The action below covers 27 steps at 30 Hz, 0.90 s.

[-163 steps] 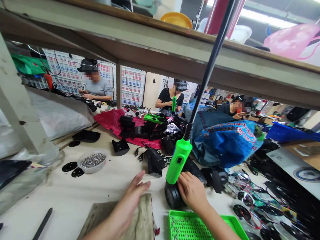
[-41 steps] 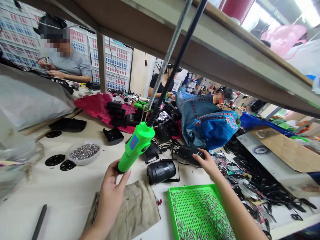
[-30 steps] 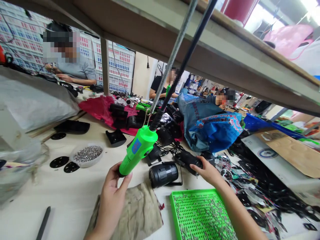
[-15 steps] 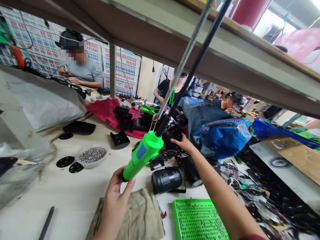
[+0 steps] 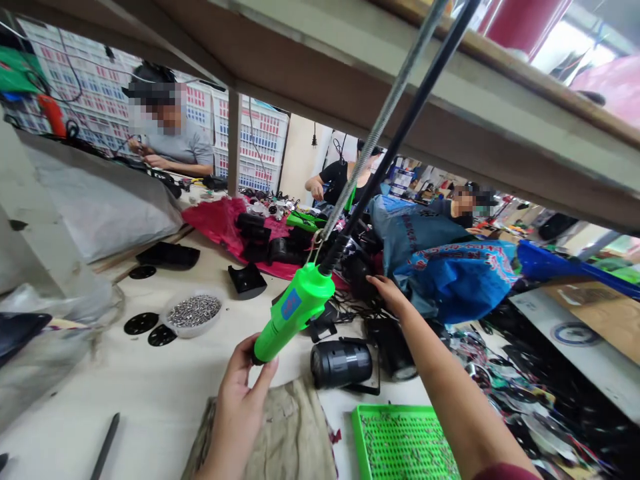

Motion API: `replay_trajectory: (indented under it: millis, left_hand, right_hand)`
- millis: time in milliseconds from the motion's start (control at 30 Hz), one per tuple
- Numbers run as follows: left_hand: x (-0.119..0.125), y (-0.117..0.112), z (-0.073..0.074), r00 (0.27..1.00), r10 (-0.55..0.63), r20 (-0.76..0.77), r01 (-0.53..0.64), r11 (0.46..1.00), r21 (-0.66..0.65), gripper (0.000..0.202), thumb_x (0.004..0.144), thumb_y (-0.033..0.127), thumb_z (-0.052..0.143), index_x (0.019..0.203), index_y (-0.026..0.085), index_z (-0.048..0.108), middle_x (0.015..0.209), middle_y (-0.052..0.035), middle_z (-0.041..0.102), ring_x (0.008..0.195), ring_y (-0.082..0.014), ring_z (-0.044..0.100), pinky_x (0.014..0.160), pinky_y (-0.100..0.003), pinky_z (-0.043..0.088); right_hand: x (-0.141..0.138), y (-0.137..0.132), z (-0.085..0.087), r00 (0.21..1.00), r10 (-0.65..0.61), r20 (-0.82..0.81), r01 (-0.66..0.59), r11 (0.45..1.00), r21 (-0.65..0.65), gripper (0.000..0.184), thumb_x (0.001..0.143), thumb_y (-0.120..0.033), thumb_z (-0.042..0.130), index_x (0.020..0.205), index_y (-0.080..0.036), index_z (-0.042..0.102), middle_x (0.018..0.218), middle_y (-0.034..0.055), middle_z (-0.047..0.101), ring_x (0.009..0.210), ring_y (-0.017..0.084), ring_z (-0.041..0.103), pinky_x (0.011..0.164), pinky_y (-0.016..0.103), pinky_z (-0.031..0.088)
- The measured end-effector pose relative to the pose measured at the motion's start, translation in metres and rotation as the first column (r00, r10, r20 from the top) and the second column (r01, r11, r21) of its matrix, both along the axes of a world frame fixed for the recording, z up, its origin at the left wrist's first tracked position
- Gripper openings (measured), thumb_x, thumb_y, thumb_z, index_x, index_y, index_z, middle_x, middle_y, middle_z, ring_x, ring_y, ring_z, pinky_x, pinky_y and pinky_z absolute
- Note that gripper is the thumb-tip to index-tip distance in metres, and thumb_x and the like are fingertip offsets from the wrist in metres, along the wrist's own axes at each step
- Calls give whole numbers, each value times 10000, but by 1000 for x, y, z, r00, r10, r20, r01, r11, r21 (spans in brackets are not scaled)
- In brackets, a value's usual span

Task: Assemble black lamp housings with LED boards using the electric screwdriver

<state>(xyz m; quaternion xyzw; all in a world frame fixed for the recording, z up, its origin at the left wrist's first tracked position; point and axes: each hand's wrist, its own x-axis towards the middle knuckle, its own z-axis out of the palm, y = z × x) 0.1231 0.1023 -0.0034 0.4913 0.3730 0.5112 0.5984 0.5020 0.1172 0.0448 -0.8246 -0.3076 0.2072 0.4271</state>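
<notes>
Thumb and fingers of the left hand point(image 5: 241, 393) are closed around the nose end of a green screwdriver point(image 5: 295, 310), thumb on the right side. Tool sits tilted over the bench point(image 5: 165, 393), nose low at the hand, back end up and to the right, where a metal spring point(image 5: 387, 120) and a black cable point(image 5: 411, 120) run up in front of the shelf point(image 5: 320, 73). Left forearm rises from the bottom edge over a folded cloth point(image 5: 295, 427). Right hand point(image 5: 394, 295): arm stretched well forward across the right part of a green tray point(image 5: 357, 440), maroon sleeve point(image 5: 507, 472) showing at the bottom. Hand points left, fingers partly extended at a black part point(image 5: 359, 273) in the pile next to a blue bag point(image 5: 465, 283) (dark on dark there, can't tell if it grips anything). On the near side, a black cylinder point(image 5: 343, 363) lies on its side near the cloth, and a second black cylinder point(image 5: 393, 350) is just right of it, partly behind the right forearm. Tray holds loose screws point(image 5: 400, 440); a bowl point(image 5: 193, 331) on the left holds small metal pieces, black discs point(image 5: 141, 323) beside it.
</notes>
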Motion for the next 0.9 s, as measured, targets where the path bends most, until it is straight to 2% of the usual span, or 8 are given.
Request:
replay_trajectory:
  millis: [200, 333, 533, 633, 733, 800, 900]
  left_hand:
    - [1, -2, -6, 1000, -18, -1, 18, 1000, 14, 462, 721, 479, 705, 1077, 229, 550, 1069, -55, 647, 1076, -259, 575, 983, -381, 385]
    - [1, -1, -9, 999, 27, -35, -26, 999, 45, 468, 689, 497, 720, 1043, 232, 567, 1039, -45, 657, 1070, -264, 582, 973, -376, 401]
    - [2, 4, -2, 996, 88, 9, -88, 996, -6, 541, 618, 510, 771, 1031, 229, 562, 1032, -47, 674, 1026, -254, 606, 941, -366, 445]
    - [2, 5, 2, 992, 122, 26, -121, 992, -31, 550, 635, 486, 773, 1074, 227, 567, 1115, -59, 663, 1094, -250, 585, 989, -366, 425]
    - [0, 9, 3, 992, 124, 29, -122, 992, -42, 550, 624, 483, 785, 1061, 220, 579, 1099, -57, 668, 1114, -252, 575, 1008, -362, 418]
    - [-3, 11, 2, 994, 110, 25, -109, 993, -46, 559, 613, 487, 793, 1055, 218, 580, 1095, -58, 670, 1123, -258, 570, 1009, -366, 422]
    - [-3, 12, -2, 993, 119, 28, -117, 991, -59, 569, 614, 493, 792, 1064, 221, 574, 1115, -61, 665, 1129, -262, 566, 1015, -377, 413]
  right_hand:
    - [13, -47, 8, 999, -42, -28, 43, 998, 43, 361, 907, -371, 559, 1206, -168, 540, 1189, 82, 584, 998, 199, 608, 835, 411, 529]
    - [18, -60, 12, 1000, -5, 17, 5, 1000, 3, 349, 907, -366, 560, 1193, -166, 548, 1172, 80, 592, 984, 194, 612, 828, 406, 531]
    - [13, -54, 5, 976, 111, 187, -85, 987, -139, 324, 901, -359, 571, 1162, -167, 569, 1166, 72, 598, 985, 196, 611, 832, 401, 530]
    - [9, -56, 1, 948, 108, 299, -45, 977, -209, 295, 907, -354, 562, 1155, -195, 578, 1198, 72, 586, 1018, 196, 599, 860, 398, 518]
    - [3, -53, 3, 911, 103, 400, 1, 968, -252, 308, 907, -351, 561, 1178, -205, 566, 1241, 80, 563, 1064, 205, 580, 893, 418, 501]
    - [-3, -44, 5, 892, 129, 434, -7, 962, -272, 311, 907, -355, 560, 1178, -203, 567, 1244, 81, 562, 1071, 208, 577, 903, 427, 496]
    - [-17, -15, 5, 881, 160, 445, -34, 960, -279, 339, 904, -371, 562, 1194, -195, 557, 1232, 83, 569, 1065, 212, 581, 901, 436, 496]
